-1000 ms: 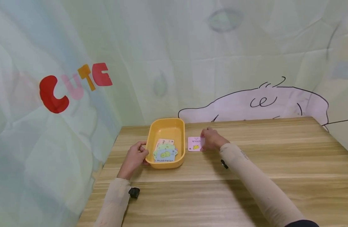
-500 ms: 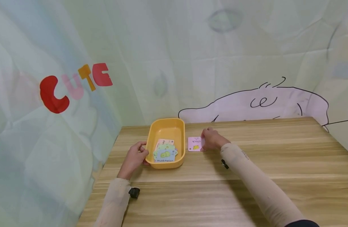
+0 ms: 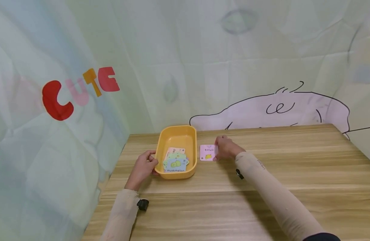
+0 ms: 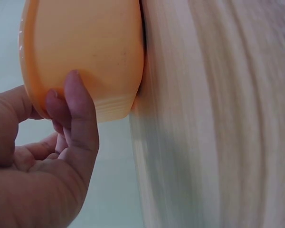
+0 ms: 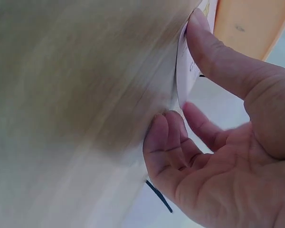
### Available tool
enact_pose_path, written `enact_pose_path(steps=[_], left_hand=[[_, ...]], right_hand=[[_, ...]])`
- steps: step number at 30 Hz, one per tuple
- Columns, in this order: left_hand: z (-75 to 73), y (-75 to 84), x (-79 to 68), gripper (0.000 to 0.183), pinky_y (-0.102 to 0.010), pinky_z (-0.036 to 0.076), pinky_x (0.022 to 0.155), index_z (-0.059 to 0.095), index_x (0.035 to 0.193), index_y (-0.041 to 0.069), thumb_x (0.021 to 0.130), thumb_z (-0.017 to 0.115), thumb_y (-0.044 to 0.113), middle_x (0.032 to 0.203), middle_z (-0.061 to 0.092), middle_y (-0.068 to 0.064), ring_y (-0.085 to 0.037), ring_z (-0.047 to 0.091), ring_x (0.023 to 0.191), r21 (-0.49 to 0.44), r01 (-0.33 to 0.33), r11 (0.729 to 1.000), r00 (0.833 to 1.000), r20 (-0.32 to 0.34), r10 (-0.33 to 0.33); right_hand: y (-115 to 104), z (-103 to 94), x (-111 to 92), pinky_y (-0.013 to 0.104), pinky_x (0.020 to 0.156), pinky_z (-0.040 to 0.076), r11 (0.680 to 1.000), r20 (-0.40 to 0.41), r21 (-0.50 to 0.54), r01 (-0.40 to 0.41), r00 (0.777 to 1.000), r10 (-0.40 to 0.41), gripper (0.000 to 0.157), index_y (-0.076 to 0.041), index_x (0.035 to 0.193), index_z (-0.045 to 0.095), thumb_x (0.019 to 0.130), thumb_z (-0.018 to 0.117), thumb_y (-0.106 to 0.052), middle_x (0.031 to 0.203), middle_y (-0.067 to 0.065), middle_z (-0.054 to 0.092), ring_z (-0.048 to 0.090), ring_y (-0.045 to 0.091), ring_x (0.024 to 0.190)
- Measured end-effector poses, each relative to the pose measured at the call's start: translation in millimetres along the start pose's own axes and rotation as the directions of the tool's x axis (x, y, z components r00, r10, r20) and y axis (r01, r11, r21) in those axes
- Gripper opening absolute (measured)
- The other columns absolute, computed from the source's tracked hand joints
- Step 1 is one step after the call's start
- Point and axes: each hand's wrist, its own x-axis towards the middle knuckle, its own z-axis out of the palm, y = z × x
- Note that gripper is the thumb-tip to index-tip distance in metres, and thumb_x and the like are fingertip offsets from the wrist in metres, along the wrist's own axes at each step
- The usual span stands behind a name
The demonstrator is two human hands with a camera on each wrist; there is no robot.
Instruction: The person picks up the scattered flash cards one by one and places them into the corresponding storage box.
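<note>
A yellow plastic bin [image 3: 193, 140] stands on the wooden table at the left. My left hand [image 3: 143, 166] grips its left rim; in the left wrist view the fingers [image 4: 80, 109] curl against the bin's outer wall. Inside lie several picture cards, a blue muskmelon card [image 3: 176, 165] on top. Just right of the bin is a pink chick card [image 3: 206, 153]. My right hand [image 3: 225, 148] holds this card by its right end, thumb and index finger at opposite edges. In the right wrist view the card [image 5: 183, 71] bows slightly off the tabletop, the other fingers curled near the table.
The wooden table [image 3: 203, 207] reaches a printed cloth backdrop [image 3: 248, 67] behind and at the left. Both forearms wear beige sleeves, with a dark wrist device [image 3: 142, 204] on the left one.
My right hand has shifted very slightly to the right at the chick card. The left hand and the bin have stayed in place.
</note>
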Motion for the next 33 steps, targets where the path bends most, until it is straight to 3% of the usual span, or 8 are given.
enact_pose_path(steps=[5, 10, 17, 19, 33], left_hand=[[-0.7, -0.6, 1.5, 0.047, -0.034, 0.062, 0.065, 0.051, 0.143, 0.001, 0.097, 0.054, 0.005, 0.092, 0.051, -0.01, -0.018, 0.059, 0.07, 0.002, 0.007, 1.0, 1.0, -0.001, -0.007], [-1.0, -0.5, 1.7, 0.047, -0.033, 0.062, 0.064, 0.051, 0.143, 0.0, 0.096, 0.053, 0.005, 0.092, 0.052, -0.01, -0.018, 0.059, 0.07, 0.007, 0.008, 1.0, 1.0, 0.0, -0.008], [-1.3, -0.2, 0.8, 0.047, -0.03, 0.061, 0.062, 0.051, 0.143, 0.0, 0.096, 0.054, 0.005, 0.092, 0.053, -0.011, -0.018, 0.06, 0.07, -0.004, -0.005, 1.0, 1.0, 0.007, 0.005], [-1.6, -0.1, 1.1, 0.047, -0.03, 0.061, 0.061, 0.051, 0.143, 0.0, 0.096, 0.054, 0.006, 0.092, 0.053, -0.011, -0.019, 0.06, 0.069, -0.002, -0.01, 1.0, 1.0, 0.007, 0.01], [-2.0, 0.2, 0.3, 0.048, -0.031, 0.061, 0.064, 0.05, 0.144, 0.001, 0.097, 0.053, 0.006, 0.093, 0.051, -0.011, -0.019, 0.059, 0.072, -0.002, 0.007, 1.0, 1.0, 0.012, -0.007]], right_hand=[[4.1, 2.5, -0.6, 0.038, 0.088, 0.047, 0.981, -0.029, 0.192, -0.024, 0.999, 0.03, 0.054, -0.002, 0.114, 0.049, 0.077, 0.088, -0.009, 0.109, 0.014, 0.058, 0.054, 0.027, 0.098], [9.9, 3.3, 0.4, 0.034, 0.086, 0.048, 0.949, -0.034, 0.312, -0.032, 0.998, 0.045, 0.044, -0.004, 0.114, 0.048, 0.084, 0.08, -0.004, 0.11, 0.015, 0.061, 0.057, 0.026, 0.099], [18.8, 7.3, 2.6, 0.034, 0.074, 0.063, 0.819, 0.042, 0.573, -0.023, 0.999, -0.001, 0.04, 0.002, 0.12, 0.044, 0.089, 0.069, 0.009, 0.111, 0.024, 0.059, 0.068, 0.026, 0.089], [21.0, 7.3, 1.5, 0.034, 0.073, 0.063, 0.803, 0.043, 0.596, -0.016, 0.999, -0.012, 0.04, 0.003, 0.121, 0.044, 0.089, 0.068, 0.01, 0.111, 0.024, 0.059, 0.068, 0.026, 0.086], [27.9, 0.1, -12.9, 0.037, 0.077, 0.062, 0.787, 0.023, 0.616, 0.017, 0.999, -0.04, 0.04, 0.0, 0.129, 0.05, 0.093, 0.065, 0.006, 0.116, 0.022, 0.057, 0.066, 0.027, 0.095]])
